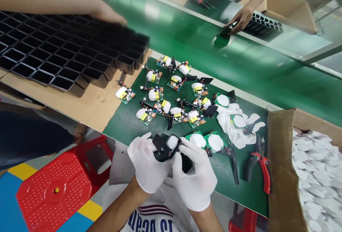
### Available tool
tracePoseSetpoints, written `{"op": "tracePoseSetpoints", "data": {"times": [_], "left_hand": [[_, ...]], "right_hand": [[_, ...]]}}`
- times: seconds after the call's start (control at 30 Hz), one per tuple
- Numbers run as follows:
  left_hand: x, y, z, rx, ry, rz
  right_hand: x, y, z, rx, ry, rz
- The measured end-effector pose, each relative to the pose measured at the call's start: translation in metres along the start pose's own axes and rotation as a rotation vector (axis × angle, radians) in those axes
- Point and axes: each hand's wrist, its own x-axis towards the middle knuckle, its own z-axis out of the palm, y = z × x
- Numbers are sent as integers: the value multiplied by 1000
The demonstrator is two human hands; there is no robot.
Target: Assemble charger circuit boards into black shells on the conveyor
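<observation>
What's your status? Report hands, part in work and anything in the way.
Left hand and right hand, gloved, gripping black housing together. White piece showing in its opening. No blockage seen: circuit boards just beyond, pliers off to the right.

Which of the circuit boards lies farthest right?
The circuit board with loose, unworn white glove fabric crumpled beneath it; every other board lies farther left.

boards [176, 82] all over the bench [123, 122]; tubs [65, 53] sit off left on cardboard [103, 103]; pliers [257, 156] over right, just beside a box [281, 164]
</observation>
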Motion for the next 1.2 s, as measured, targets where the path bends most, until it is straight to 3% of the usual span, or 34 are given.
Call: {"op": "tracePoseSetpoints", "data": {"times": [0.1, 0.23, 0.4, 0.63, 0.77, 0.9, 0.97, 1.1, 1.2], "left_hand": [[-8, 5, 4, -1, 111, 56], [-8, 8, 5, -50, 125, 79], [-6, 10, 6, -45, 161, 53], [-14, 4, 5, -32, 79, 52], [-16, 3, 4, -37, 71, 49], [-15, 5, 4, -49, 61, 31], [-15, 5, 4, -69, 58, 14], [-16, 5, 5, -79, 76, 14], [-15, 6, 6, -50, 87, 34]], "right_hand": [[2, 1, -6, 49, -57, 29], [3, 2, -12, 23, -89, 38], [4, 5, -16, -28, -149, -77], [9, 7, -18, -124, -238, -197], [14, 4, -15, 56, -251, -85], [12, 5, -11, 264, -86, 121], [10, 7, -12, 239, -100, 83], [6, 10, -13, 98, -248, -95], [6, 10, -13, 85, -265, -118]]}}
